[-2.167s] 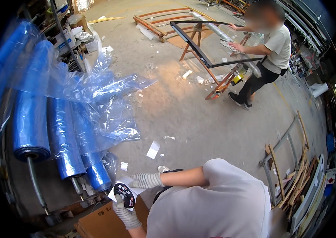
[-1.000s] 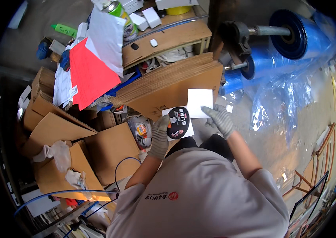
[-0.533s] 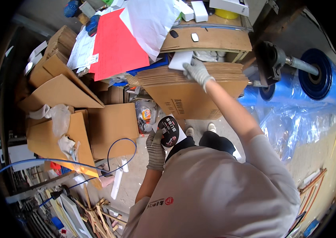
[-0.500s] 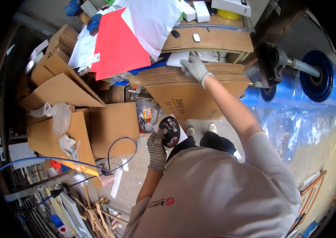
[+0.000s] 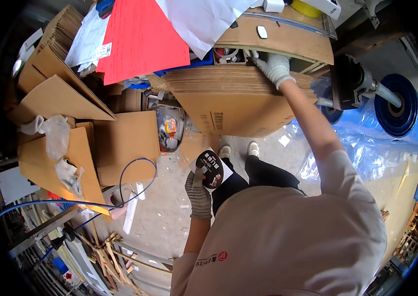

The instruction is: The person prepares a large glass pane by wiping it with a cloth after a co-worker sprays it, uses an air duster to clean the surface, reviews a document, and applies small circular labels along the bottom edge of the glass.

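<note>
In my gloved left hand is a round black sticker with printing on a square white backing sheet. The thumb presses on its face, low in front of my body. My right hand, in a pale glove, reaches into the shelf opening under the wooden tabletop. The visible fingers are stretched out and a little apart, with nothing seen in them; the deeper part of the hand is hidden. Just below it stands a thick stack of flattened cardboard boxes. A small box of odds and ends shows beside the fingertips.
A red sheet and white paper overhang the table's left end. More cardboard leans at the left, near a blue hose. Rolls of blue plastic film hang at the right. Wood scraps lie lower left.
My right hand has moved from the top of the box stack into the shelf opening. The white flat piece under its fingers is no longer in view there. My left hand keeps the sticker.
</note>
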Demonstrator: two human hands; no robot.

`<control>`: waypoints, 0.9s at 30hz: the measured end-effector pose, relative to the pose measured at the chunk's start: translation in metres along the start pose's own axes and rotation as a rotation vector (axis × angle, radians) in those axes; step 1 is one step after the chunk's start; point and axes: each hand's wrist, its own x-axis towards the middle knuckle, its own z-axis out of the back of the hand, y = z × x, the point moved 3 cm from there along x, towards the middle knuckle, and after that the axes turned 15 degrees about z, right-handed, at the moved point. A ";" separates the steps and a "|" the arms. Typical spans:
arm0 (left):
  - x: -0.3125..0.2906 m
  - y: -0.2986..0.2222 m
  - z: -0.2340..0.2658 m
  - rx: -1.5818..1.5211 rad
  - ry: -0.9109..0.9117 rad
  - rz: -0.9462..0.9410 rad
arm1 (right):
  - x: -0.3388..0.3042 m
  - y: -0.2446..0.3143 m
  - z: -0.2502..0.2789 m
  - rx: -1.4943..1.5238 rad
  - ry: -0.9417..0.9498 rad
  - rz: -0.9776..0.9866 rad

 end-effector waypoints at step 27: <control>0.020 0.060 0.066 -0.344 -0.174 -0.013 | 0.012 0.029 -0.006 0.268 0.063 0.492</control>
